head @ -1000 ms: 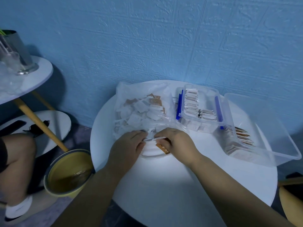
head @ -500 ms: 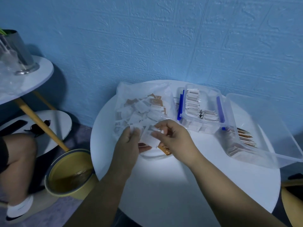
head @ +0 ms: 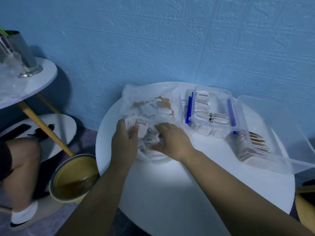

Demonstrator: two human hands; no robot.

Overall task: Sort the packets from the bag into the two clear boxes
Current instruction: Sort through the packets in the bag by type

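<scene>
The clear bag (head: 150, 94) of packets (head: 148, 109) lies on the round white bench (head: 170, 193), close to the blue wall (head: 153, 40). The left grip (head: 125, 143) pinches a few white packets between thumb and fingers at the bag's mouth. The right grip (head: 173, 140) lies spread on the pile just beside it. The small box (head: 221, 96) with blue clips sits beside the bag and holds white packets. The big box (head: 281, 125) on the right holds brown ones.
</scene>
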